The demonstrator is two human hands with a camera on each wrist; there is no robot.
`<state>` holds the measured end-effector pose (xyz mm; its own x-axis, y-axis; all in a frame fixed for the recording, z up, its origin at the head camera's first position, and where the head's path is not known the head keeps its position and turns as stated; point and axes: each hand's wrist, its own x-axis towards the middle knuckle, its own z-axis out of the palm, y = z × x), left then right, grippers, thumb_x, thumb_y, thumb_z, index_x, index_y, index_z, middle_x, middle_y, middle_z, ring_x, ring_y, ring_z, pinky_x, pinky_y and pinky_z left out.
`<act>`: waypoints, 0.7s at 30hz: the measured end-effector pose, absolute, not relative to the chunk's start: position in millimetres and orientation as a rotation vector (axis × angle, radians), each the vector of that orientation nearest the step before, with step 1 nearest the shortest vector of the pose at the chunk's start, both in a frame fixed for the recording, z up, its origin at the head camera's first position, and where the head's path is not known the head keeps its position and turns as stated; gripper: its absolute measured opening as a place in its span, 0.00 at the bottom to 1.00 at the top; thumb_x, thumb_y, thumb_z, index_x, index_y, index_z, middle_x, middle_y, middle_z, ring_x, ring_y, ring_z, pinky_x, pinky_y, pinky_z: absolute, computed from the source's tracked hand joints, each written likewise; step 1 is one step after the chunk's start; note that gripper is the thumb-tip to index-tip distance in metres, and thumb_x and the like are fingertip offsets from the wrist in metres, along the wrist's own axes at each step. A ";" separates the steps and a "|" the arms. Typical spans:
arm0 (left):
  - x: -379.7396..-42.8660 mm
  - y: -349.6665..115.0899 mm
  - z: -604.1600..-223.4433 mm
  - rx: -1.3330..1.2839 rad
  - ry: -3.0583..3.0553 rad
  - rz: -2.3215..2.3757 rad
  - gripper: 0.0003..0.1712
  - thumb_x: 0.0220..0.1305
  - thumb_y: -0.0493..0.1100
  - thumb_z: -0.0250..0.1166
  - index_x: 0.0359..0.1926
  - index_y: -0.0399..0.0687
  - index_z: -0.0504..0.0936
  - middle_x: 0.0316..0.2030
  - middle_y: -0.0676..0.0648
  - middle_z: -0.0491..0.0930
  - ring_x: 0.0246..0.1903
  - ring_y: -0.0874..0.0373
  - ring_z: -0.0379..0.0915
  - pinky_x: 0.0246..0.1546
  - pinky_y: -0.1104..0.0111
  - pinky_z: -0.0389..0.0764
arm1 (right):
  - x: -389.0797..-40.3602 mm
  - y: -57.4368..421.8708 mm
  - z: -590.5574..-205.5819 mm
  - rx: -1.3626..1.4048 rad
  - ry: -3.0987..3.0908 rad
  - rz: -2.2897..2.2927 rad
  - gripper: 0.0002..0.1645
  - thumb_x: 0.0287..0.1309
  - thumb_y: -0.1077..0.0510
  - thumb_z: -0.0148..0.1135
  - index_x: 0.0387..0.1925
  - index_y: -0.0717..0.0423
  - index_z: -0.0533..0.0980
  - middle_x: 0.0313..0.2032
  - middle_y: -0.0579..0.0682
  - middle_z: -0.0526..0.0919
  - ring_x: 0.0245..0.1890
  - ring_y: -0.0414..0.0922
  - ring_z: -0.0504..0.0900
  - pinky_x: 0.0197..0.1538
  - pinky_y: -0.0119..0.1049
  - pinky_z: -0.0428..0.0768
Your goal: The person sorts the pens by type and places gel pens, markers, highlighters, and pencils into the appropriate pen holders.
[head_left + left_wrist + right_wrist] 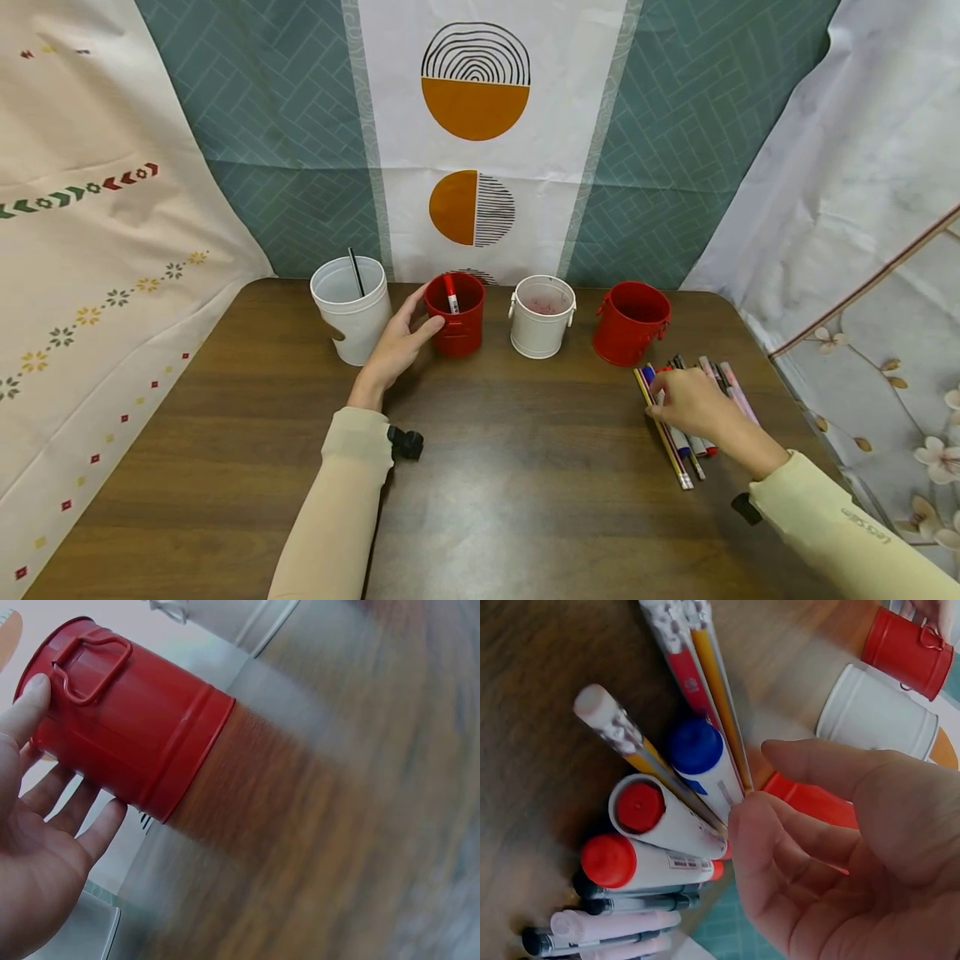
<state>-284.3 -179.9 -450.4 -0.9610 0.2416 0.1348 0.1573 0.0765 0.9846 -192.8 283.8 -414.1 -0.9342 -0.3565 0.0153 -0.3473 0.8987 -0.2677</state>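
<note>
My left hand (396, 343) holds the side of a small red bucket (461, 335), thumb by its wire handle and fingers along the other side in the left wrist view. A red marker (451, 293) stands inside that bucket. Over a row of pens on the right, my right hand (693, 404) has thumb and forefinger apart, with nothing between them. Its forefinger is right at a blue-capped marker (697, 748), beside pencils (724, 697) with erasers. Red-ended markers (609, 860) and pale pink pens (615, 924) lie farther along the row.
A tall white cup (351, 321) with a dark pen in it stands left of my left hand. A white bucket (538, 332) and a second red bucket (626, 335) stand to the right along the back edge of the wooden table (525, 483). Cloth hangs behind.
</note>
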 end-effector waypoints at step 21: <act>-289.1 -180.2 -461.9 0.468 2.333 2.034 0.41 0.78 0.47 0.64 0.84 0.61 0.58 0.80 0.51 0.61 0.78 0.49 0.57 0.78 0.49 0.64 | -194.9 261.9 -419.1 -0.497 2.994 -0.389 0.06 0.48 0.63 0.76 0.27 0.56 0.84 0.26 0.47 0.84 0.27 0.47 0.81 0.29 0.48 0.82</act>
<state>-289.1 -180.2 -461.9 -0.9552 0.2302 0.1861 0.2158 0.1112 0.9701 -194.9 261.9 -419.1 -0.9440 -0.3275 -0.0387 -0.3067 0.9150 -0.2619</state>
